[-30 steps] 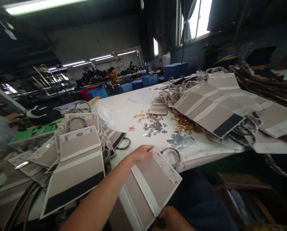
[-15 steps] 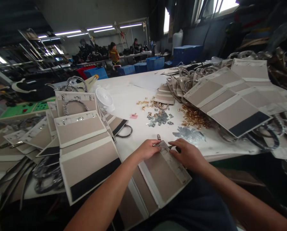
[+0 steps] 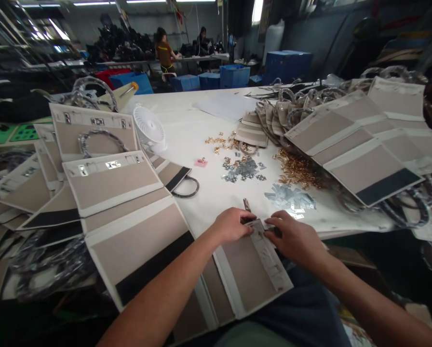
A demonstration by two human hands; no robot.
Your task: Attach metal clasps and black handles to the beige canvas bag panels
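A beige bag panel (image 3: 250, 277) with white strips lies at the table's front edge and over my lap. My left hand (image 3: 234, 225) is closed on its upper corner, thumb on the face. Just past those fingers a small brown strip with a metal piece (image 3: 247, 205) sticks up. My right hand (image 3: 295, 237) is at the panel's right edge with its fingers curled in a pinch. Something small and dark shows under its fingertips, too hidden to name. Beyond the hands lie flat grey metal plates (image 3: 291, 197) in a loose pile.
Stacked bag panels with wrapped handles (image 3: 113, 180) fill the left, and more bag panels (image 3: 371, 140) the right. Gold fittings (image 3: 297, 168), another pile of metal plates (image 3: 242, 168) and a white fan (image 3: 149, 126) are on the white table (image 3: 180, 113). Two people work far back near blue bins (image 3: 234, 76).
The view has tilted down and shifted slightly. Both hands stay at the panel's upper end; the right fingers have shifted a little along its edge.
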